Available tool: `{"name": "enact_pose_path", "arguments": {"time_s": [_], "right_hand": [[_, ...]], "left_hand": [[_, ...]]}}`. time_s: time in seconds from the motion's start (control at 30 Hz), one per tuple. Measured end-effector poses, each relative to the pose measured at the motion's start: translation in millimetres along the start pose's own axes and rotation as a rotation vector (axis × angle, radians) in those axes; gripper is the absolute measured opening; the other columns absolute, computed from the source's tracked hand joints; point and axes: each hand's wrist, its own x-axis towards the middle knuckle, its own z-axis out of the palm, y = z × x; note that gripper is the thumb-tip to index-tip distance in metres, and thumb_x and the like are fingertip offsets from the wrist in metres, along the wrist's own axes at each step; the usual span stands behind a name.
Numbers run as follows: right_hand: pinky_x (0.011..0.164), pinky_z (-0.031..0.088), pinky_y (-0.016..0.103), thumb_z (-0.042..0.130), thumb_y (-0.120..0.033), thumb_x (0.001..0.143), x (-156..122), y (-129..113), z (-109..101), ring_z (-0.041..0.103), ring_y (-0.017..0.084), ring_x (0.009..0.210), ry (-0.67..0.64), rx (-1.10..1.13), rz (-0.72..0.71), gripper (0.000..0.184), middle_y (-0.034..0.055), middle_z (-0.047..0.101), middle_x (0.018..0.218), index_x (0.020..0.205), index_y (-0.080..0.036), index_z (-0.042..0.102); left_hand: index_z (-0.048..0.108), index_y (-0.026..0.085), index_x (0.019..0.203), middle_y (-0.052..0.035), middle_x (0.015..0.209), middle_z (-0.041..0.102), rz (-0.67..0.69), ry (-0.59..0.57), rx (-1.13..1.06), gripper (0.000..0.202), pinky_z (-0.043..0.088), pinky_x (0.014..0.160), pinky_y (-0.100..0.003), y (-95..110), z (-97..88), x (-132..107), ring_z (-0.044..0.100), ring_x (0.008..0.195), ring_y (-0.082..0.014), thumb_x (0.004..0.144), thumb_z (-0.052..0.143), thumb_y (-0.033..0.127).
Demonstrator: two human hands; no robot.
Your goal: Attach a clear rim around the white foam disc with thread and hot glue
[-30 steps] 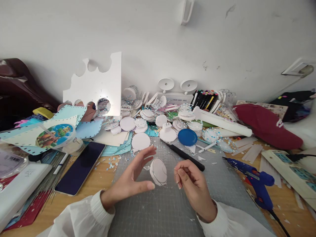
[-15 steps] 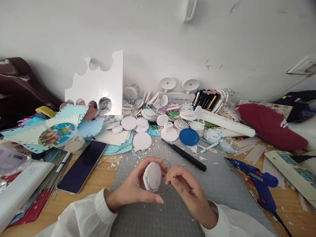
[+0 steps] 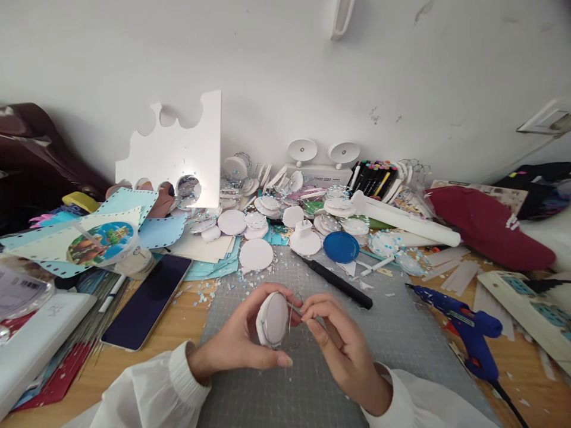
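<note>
Beneath your hands lies the gray mat (image 3: 267, 395). Your left hand (image 3: 238, 333), thumb low, curves round a white disc (image 3: 274, 320) held on edge; your right hand (image 3: 341, 353) pinches a thin wire (image 3: 290, 316) just beside it. A blue glue gun (image 3: 473, 328) lies well right, a phone (image 3: 147, 303) left; beyond your right hand, a black tool (image 3: 341, 284), then a blue disc (image 3: 341, 247).

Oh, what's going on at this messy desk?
A person's left hand holds a white round piece on edge, while the right hand appears to pinch a thin wire beside it. Both hands are above a gray cutting mat. A black pen-like tool lies beyond, a blue glue gun to the right, and more white discs behind.
</note>
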Motion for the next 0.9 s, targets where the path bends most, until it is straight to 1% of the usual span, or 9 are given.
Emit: {"name": "enact_pose_path", "arguments": {"time_s": [0.13, 0.33, 0.4, 0.57, 0.63, 0.7, 0.77, 0.83, 0.9], "right_hand": [[0.082, 0.046, 0.03, 0.046, -0.015, 0.097, 0.8, 0.9, 0.5, 0.058, 0.018, 0.094, -0.032, -0.075, -0.045, 0.016, 0.0043, 0.06, 0.098, 0.097, -0.024, 0.058], [0.08, 0.044, 0.033, 0.045, -0.009, 0.095, 2.7, 2.4, -1.2, 0.059, 0.018, 0.086, -0.062, -0.186, -0.181, 0.02, 0.0034, 0.063, 0.09, 0.096, -0.023, 0.058], [0.078, 0.045, 0.033, 0.046, -0.009, 0.094, 2.2, 0.9, -2.2, 0.059, 0.018, 0.085, -0.062, -0.168, -0.184, 0.02, 0.0036, 0.063, 0.089, 0.095, -0.023, 0.059], [0.075, 0.049, 0.031, 0.049, -0.014, 0.095, 1.4, -4.3, -2.0, 0.06, 0.018, 0.086, -0.071, -0.024, -0.082, 0.016, 0.0046, 0.062, 0.089, 0.095, -0.024, 0.061], [0.076, 0.05, 0.03, 0.05, -0.017, 0.096, 1.9, -4.9, -0.5, 0.061, 0.017, 0.086, -0.05, 0.019, -0.049, 0.014, 0.0041, 0.062, 0.089, 0.093, -0.024, 0.062], [0.073, 0.049, 0.028, 0.051, -0.021, 0.096, 2.4, -4.2, 1.1, 0.06, 0.016, 0.081, -0.012, 0.052, 0.002, 0.014, 0.0034, 0.061, 0.086, 0.089, -0.023, 0.062], [0.065, 0.049, 0.025, 0.052, -0.027, 0.097, 2.8, -2.6, 2.4, 0.058, 0.014, 0.071, 0.012, 0.108, 0.104, 0.014, 0.0022, 0.061, 0.081, 0.087, -0.023, 0.062], [0.058, 0.048, 0.023, 0.054, -0.032, 0.096, 2.7, -0.9, 3.2, 0.056, 0.012, 0.064, 0.007, 0.189, 0.243, 0.014, 0.001, 0.061, 0.076, 0.091, -0.022, 0.062], [0.056, 0.048, 0.022, 0.059, -0.036, 0.093, 2.6, 0.4, 3.6, 0.057, 0.012, 0.062, -0.003, 0.251, 0.354, 0.014, 0.0004, 0.062, 0.074, 0.094, -0.022, 0.063]], "left_hand": [[0.053, 0.031, 0.123, -0.0046, 0.123, 0.053, -0.029, 0.0, -0.015, 0.071, 0.045, 0.097, -0.038, 0.9, 3.2, 0.1, 0.055, 0.112, -0.0215, 0.063, 0.084, 0.011], [0.053, 0.033, 0.121, -0.0023, 0.12, 0.048, -0.092, -0.041, -0.044, 0.072, 0.049, 0.089, -0.035, 0.7, 5.4, -1.2, 0.056, 0.102, -0.0169, 0.061, 0.083, 0.007], [0.053, 0.033, 0.121, -0.0019, 0.12, 0.047, -0.103, -0.056, -0.036, 0.072, 0.049, 0.089, -0.034, 1.9, 5.7, -1.4, 0.055, 0.102, -0.0161, 0.062, 0.082, 0.005], [0.051, 0.031, 0.119, -0.0026, 0.116, 0.051, -0.058, -0.045, 0.027, 0.071, 0.049, 0.091, -0.037, 4.1, 5.4, -1.3, 0.056, 0.103, -0.0181, 0.061, 0.082, 0.005], [0.05, 0.03, 0.119, -0.0032, 0.114, 0.053, -0.01, -0.034, 0.049, 0.072, 0.049, 0.091, -0.038, 2.8, 4.1, -1.3, 0.056, 0.106, -0.0206, 0.06, 0.083, 0.007], [0.048, 0.03, 0.119, -0.0044, 0.115, 0.054, 0.026, -0.028, 0.063, 0.072, 0.049, 0.091, -0.04, 0.5, 2.3, -1.3, 0.056, 0.108, -0.0226, 0.06, 0.084, 0.009], [0.048, 0.03, 0.119, -0.0053, 0.118, 0.055, 0.049, -0.003, 0.076, 0.069, 0.048, 0.093, -0.042, -2.2, 0.7, -1.3, 0.058, 0.108, -0.0233, 0.063, 0.084, 0.012], [0.048, 0.029, 0.119, -0.0059, 0.119, 0.054, 0.065, 0.042, 0.1, 0.067, 0.048, 0.094, -0.042, -4.4, -0.1, -1.0, 0.058, 0.108, -0.0232, 0.064, 0.083, 0.013], [0.049, 0.028, 0.119, -0.0062, 0.119, 0.054, 0.075, 0.083, 0.125, 0.066, 0.047, 0.096, -0.041, -5.4, 0.1, -0.5, 0.058, 0.109, -0.0231, 0.065, 0.083, 0.012]]}}
